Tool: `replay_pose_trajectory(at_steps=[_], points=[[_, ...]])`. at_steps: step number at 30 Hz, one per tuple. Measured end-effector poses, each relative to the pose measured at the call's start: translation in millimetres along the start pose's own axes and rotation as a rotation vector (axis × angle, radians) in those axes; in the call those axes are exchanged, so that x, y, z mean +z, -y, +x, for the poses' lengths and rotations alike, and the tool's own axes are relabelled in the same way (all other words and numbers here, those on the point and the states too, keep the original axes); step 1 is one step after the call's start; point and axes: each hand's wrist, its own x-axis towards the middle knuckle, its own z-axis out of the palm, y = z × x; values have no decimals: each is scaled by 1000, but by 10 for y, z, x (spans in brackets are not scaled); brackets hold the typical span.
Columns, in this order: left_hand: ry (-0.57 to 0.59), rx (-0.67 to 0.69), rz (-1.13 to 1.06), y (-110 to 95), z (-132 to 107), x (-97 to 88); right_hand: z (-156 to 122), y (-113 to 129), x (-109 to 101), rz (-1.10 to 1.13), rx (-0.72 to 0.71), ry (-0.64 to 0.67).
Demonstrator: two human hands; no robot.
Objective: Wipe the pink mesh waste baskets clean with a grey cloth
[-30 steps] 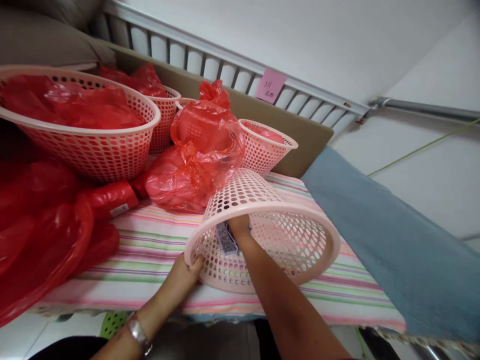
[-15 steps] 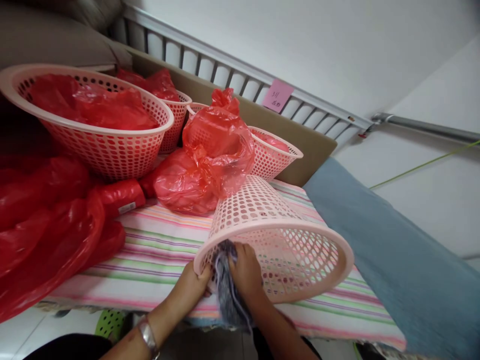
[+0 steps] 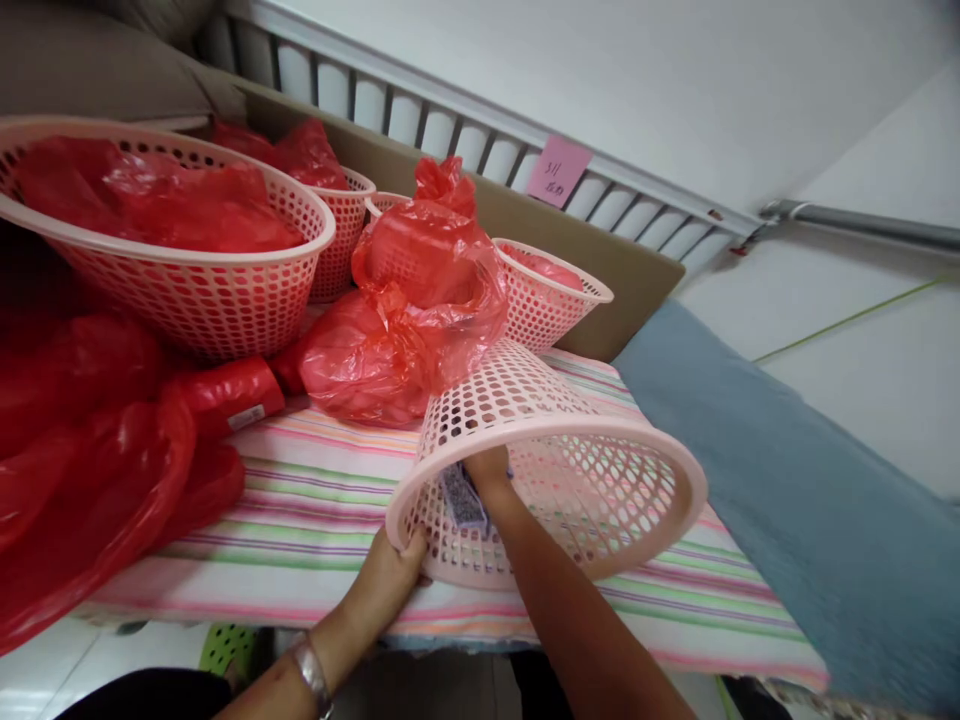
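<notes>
A pale pink perforated plastic basket (image 3: pixel 547 430) lies on its side on a striped cloth (image 3: pixel 322 490), its mouth facing me. My left hand (image 3: pixel 401 560) grips the rim at the lower left, thumb inside and fingers around the outside. Inside the basket is my right hand (image 3: pixel 489 468), closed on a grey-purple cloth (image 3: pixel 463 497) against the inner wall; the basket's rim hides most of its fingers. Just behind the basket's base a crumpled red plastic bag (image 3: pixel 405 310) is draped over another basket.
On the left stands a large pink basket (image 3: pixel 187 300) lined with red plastic. Loose red bags (image 3: pixel 90 450) and a red roll (image 3: pixel 236 395) lie before it. A lined basket (image 3: pixel 544 300) is behind, near a cardboard panel (image 3: pixel 637 270). Blue-grey fabric (image 3: pixel 772 470) lies right.
My right hand has moved deeper into the basket, taking the cloth along. My left hand still holds the rim. The view has shifted slightly.
</notes>
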Motion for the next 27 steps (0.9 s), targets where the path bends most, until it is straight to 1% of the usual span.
replay_pose_trajectory(at_steps=[2, 4, 7, 9, 10, 11, 12, 13, 14, 16, 17, 18, 20, 22, 24, 27], points=[[-8, -6, 7, 17, 5, 6, -322, 49, -107, -44, 12, 20], [-12, 21, 15, 20, 8, 6, -713, 105, -234, -84, 7, 57], [-51, 169, 38, 12, 18, -10, -1236, 139, -447, -79, -36, 160], [-84, 264, 42, 14, 29, -22, -1414, 111, -589, -3, -52, 250], [-86, 282, 47, 19, 36, -26, -1437, 87, -655, 50, -39, 290], [-75, 268, 52, 27, 43, -27, -1416, 61, -718, 99, -10, 312], [-55, 225, 55, 38, 49, -26, -1358, 37, -775, 138, 28, 307], [-27, 166, 58, 48, 53, -22, -1272, 17, -825, 165, 66, 268], [5, 110, 57, 57, 56, -17, -1167, 3, -868, 181, 92, 201], [47, 51, 43, 65, 55, -8, -942, -7, -927, 194, 94, 66], [55, 53, 34, 63, 52, -5, -842, -7, -943, 198, 77, 48], [56, 67, 28, 57, 48, -4, -759, -6, -948, 198, 58, 70], [56, 83, 32, 40, 39, -6, -667, -10, -928, 174, 31, 163], [71, 94, 39, 27, 33, -11, -685, -29, -864, 125, 26, 192], [77, 112, 31, 28, 33, -16, -795, -56, -755, 71, 13, 171], [72, 104, 8, 52, 43, -17, -1013, -93, -542, -1, -90, 193]])
